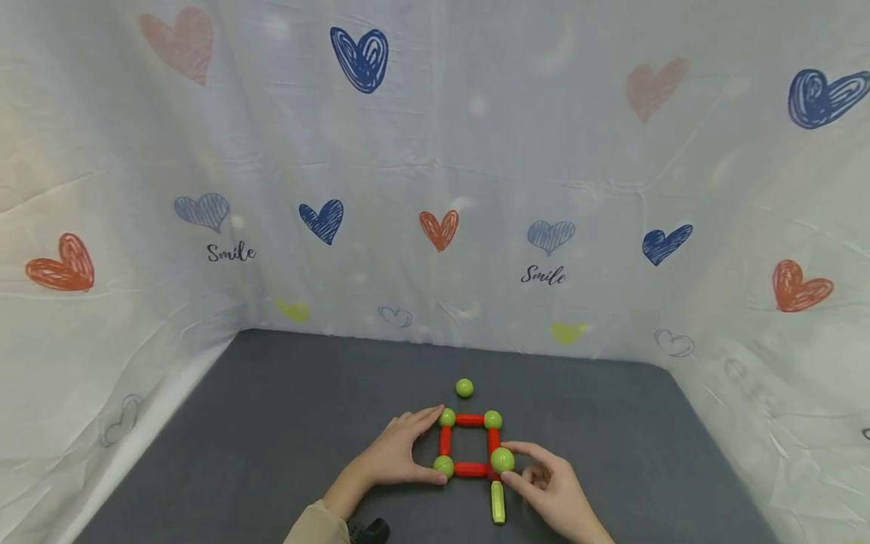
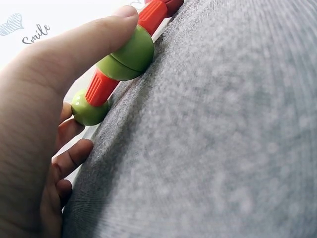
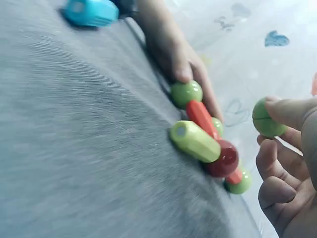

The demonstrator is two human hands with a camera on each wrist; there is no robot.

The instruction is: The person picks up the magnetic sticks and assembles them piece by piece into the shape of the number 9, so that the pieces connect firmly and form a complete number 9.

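Observation:
On the dark table lies a square of red rods (image 1: pixel 470 419) joined by balls, green at three corners and dark red (image 3: pixel 224 159) at the near right one. My left hand (image 1: pixel 393 455) spans its left side, thumb on the near green ball (image 2: pixel 131 55) and fingertips at the far green ball (image 2: pixel 89 109). Thumb and fingers of my right hand (image 1: pixel 559 491) pinch a separate green ball (image 3: pixel 267 119), held above the red corner. From that corner a yellow-green rod (image 1: pixel 498 502) points toward me.
A loose green ball (image 1: pixel 464 387) sits behind the square. A light-blue rod (image 3: pixel 91 12) lies on the table in the right wrist view. By the left sleeve (image 1: pixel 318 525) shows a black object (image 1: pixel 370 531). White curtains (image 1: pixel 435 166) with printed hearts enclose the table.

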